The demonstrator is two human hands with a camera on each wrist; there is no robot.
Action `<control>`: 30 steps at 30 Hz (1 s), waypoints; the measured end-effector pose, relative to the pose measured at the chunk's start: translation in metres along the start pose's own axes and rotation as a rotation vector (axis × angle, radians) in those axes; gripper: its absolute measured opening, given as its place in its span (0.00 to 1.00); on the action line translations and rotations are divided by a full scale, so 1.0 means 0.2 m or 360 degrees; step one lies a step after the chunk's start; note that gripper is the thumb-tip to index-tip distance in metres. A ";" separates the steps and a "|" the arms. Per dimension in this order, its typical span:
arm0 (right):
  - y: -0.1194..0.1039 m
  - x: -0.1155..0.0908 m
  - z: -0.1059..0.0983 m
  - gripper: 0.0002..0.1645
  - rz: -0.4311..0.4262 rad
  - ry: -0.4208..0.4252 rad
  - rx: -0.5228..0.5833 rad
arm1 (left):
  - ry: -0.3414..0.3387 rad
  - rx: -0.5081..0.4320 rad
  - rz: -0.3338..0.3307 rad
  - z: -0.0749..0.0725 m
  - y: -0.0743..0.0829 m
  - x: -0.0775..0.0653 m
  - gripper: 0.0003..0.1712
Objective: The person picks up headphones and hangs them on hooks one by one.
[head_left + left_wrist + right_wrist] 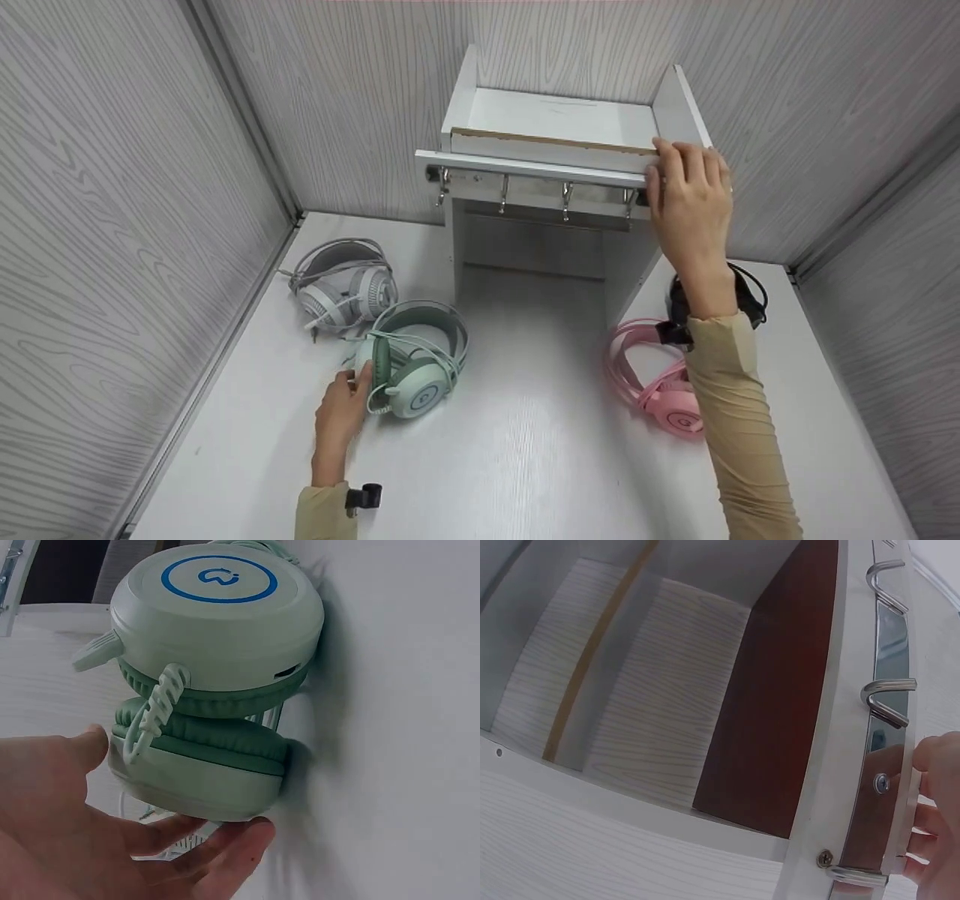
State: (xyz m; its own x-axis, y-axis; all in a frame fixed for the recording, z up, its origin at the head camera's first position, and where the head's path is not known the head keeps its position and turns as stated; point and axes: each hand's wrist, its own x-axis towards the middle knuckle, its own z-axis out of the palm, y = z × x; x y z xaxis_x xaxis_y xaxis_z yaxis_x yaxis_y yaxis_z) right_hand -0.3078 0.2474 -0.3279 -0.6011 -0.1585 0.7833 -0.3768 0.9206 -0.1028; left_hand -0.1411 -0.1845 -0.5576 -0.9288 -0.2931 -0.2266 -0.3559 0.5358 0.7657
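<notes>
My left hand (341,412) is at the near-left earcup of the mint-green headphones (421,391), which lie on the white table. In the left wrist view, the thumb (90,746) meets one side of that earcup (199,784) and the fingers curl under it. The cable is bundled around the headband. My right hand (694,206) grips the right end of the white shelf unit's front board (540,166), fingers over the top edge and thumb in front. Along this board runs a metal strip with several hooks (568,199), which hang bare.
White-grey headphones (337,304) lie behind the green pair, at the left. Pink headphones (679,412) lie at the right, partly behind the right sleeve, with black headphones (750,300) farther back. Wood-grain panels (135,187) enclose the table (510,450) on three sides.
</notes>
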 end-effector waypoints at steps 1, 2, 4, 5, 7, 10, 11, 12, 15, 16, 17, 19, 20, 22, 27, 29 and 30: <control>0.00 0.00 0.00 0.25 -0.0007 0.0002 -0.0003 | -0.0032 -0.0002 -0.0002 0.01 0.00 0.01 0.50; 0.01 0.00 0.01 0.25 -0.0013 0.0005 -0.0007 | -0.0059 -0.0014 -0.0008 0.01 -0.01 0.02 0.51; 0.01 -0.01 0.02 0.25 -0.0016 0.0020 -0.0002 | -0.0096 -0.0041 -0.0024 0.03 -0.01 0.03 0.53; 0.01 -0.01 0.02 0.25 -0.0016 0.0029 0.0000 | -0.0106 -0.0057 -0.0032 0.03 -0.01 0.03 0.54; 0.01 -0.01 0.02 0.25 -0.0018 0.0038 0.0005 | -0.0120 -0.0074 -0.0039 0.04 -0.01 0.04 0.55; 0.01 -0.01 0.03 0.26 -0.0024 0.0039 -0.0007 | -0.0119 -0.0102 -0.0023 0.05 0.00 0.06 0.56; 0.01 -0.01 0.03 0.27 -0.0027 0.0038 -0.0011 | -0.0115 -0.0111 -0.0011 0.05 0.00 0.07 0.55; 0.01 -0.01 0.03 0.27 -0.0030 0.0036 -0.0015 | -0.0113 -0.0119 -0.0007 0.05 -0.01 0.07 0.54; 0.01 -0.02 0.04 0.27 -0.0038 0.0032 -0.0019 | -0.0125 -0.0152 0.0000 0.05 -0.02 0.09 0.53; 0.01 -0.02 0.04 0.27 -0.0040 0.0032 -0.0017 | -0.0140 -0.0172 0.0003 0.04 -0.02 0.09 0.53; 0.01 -0.02 0.04 0.27 -0.0040 0.0031 -0.0016 | -0.0161 -0.0202 0.0004 0.04 -0.02 0.10 0.53; 0.02 -0.01 0.05 0.27 -0.0040 0.0034 -0.0014 | -0.0216 -0.0287 -0.0008 0.03 -0.03 0.12 0.54; 0.02 -0.01 0.05 0.26 -0.0040 0.0036 -0.0016 | -0.0245 -0.0339 -0.0016 0.02 -0.03 0.13 0.55; 0.02 -0.01 0.05 0.26 -0.0039 0.0041 -0.0014 | -0.0306 -0.0433 -0.0042 0.01 -0.03 0.15 0.56; 0.02 -0.01 0.06 0.26 -0.0030 0.0041 -0.0015 | -0.0420 -0.0558 -0.0108 -0.01 -0.03 0.18 0.58; 0.03 -0.01 0.06 0.26 -0.0025 0.0036 -0.0017 | -0.0448 -0.0579 -0.0117 -0.02 -0.03 0.20 0.58; 0.03 -0.02 0.06 0.26 -0.0023 0.0033 -0.0018 | -0.0457 -0.0588 -0.0118 -0.02 -0.03 0.20 0.58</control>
State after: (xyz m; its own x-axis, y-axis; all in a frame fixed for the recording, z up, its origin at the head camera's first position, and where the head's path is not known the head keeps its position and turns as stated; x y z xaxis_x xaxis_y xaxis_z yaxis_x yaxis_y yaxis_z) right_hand -0.3162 0.2487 -0.3380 -0.5808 -0.1647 0.7972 -0.3776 0.9221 -0.0845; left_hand -0.1760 -0.2023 -0.5696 -0.9119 -0.0609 -0.4060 -0.4099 0.1887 0.8924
